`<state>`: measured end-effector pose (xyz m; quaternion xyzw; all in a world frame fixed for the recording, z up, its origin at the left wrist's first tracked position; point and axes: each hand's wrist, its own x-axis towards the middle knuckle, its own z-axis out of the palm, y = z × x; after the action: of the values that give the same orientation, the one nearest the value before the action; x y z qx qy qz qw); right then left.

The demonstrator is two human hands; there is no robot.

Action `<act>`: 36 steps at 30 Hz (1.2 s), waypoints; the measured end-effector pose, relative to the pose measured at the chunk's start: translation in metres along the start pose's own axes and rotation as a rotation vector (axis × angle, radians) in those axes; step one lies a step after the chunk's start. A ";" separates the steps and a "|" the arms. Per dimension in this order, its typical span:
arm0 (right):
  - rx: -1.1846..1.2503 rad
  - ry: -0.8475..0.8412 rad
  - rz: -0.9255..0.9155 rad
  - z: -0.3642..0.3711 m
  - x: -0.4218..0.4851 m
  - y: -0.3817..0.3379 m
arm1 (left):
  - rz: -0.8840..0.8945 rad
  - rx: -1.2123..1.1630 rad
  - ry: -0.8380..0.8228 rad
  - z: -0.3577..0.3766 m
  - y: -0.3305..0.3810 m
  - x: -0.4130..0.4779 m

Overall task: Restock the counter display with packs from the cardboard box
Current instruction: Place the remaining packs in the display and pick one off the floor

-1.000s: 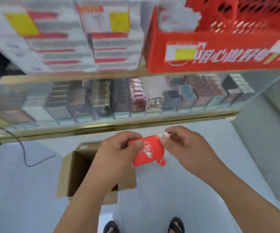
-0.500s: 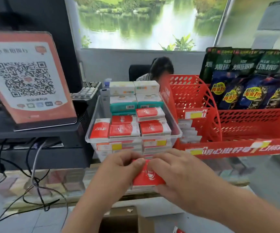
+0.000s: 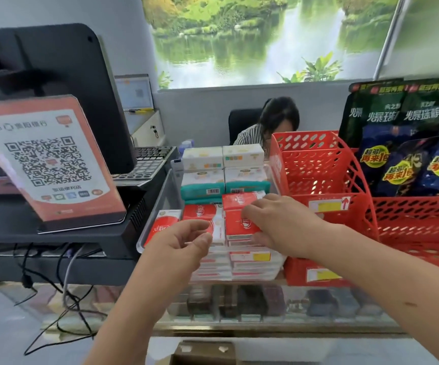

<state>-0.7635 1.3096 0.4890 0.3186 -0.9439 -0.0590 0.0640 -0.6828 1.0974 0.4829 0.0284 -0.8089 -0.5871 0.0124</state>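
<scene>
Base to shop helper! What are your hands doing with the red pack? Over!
Right hand grips red pack at the top of the stack in clear tray. Left hand loose, empty, beside it. Nothing in the way.

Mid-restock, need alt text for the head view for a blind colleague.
The right-hand grip holds a red pack atop the stacks in the clear counter tray. The left-hand grip hovers beside it, fingers curled. Red baskets stand right of the tray, a QR sign left.

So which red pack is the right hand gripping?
The front-right red pack, pinched by the right hand; the other red packs lie behind and left of it.
</scene>
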 end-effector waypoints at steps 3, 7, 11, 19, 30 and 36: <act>0.026 0.010 -0.018 0.010 0.003 0.005 | -0.016 0.023 0.000 0.003 -0.005 0.003; 0.052 0.025 0.013 0.014 0.001 0.001 | -0.020 0.018 -0.009 0.001 -0.013 0.003; 0.096 0.056 0.089 0.009 -0.008 -0.008 | -0.026 0.004 -0.074 -0.001 -0.020 0.007; 0.134 0.140 0.227 0.008 -0.064 -0.034 | -0.016 -0.062 -0.235 0.007 -0.034 0.008; 0.201 0.102 0.350 0.033 -0.179 -0.036 | -0.081 -0.006 -0.477 0.093 -0.055 -0.036; 0.283 0.061 0.351 0.082 -0.246 -0.010 | -0.123 0.025 -0.447 0.167 -0.064 -0.061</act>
<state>-0.5762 1.4570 0.3867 0.1569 -0.9813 0.0958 0.0562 -0.6285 1.2400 0.3710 -0.0529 -0.7955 -0.5684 -0.2031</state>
